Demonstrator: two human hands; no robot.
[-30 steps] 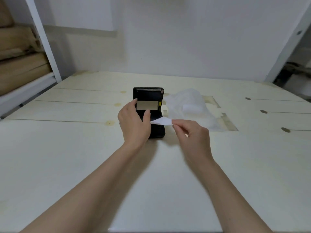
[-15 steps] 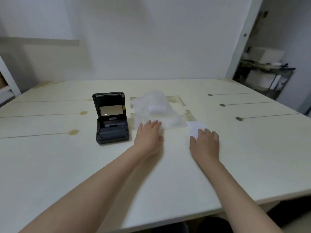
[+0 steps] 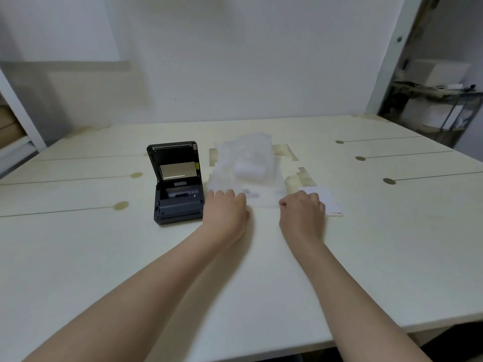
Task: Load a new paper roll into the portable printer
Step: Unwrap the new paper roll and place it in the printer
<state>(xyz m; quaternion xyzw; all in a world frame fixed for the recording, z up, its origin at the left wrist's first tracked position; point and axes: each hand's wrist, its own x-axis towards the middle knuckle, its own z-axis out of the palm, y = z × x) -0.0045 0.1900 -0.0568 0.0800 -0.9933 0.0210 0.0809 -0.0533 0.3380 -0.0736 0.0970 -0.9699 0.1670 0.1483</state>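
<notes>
The black portable printer [image 3: 177, 194] stands on the table with its lid tipped up and its paper bay open and bare. To its right lies a clear plastic bag [image 3: 244, 150] with a white paper roll [image 3: 249, 171] inside it. My left hand [image 3: 226, 208] sits at the bag's near left edge, fingers curled onto the plastic. My right hand [image 3: 303, 209] is curled at the bag's near right edge. A white paper slip [image 3: 329, 202] lies flat just right of my right hand.
The pale wooden table [image 3: 78, 257] has round plugs and thin slots across it, and its front right edge drops off. A metal shelf with boxes [image 3: 439, 100] stands at the back right. A white frame post [image 3: 15, 105] rises at the left.
My right hand pulled the white slip away from the printer and laid it on the table at the right. Both hands then moved to the bag's near edge. The view swung to the right.
</notes>
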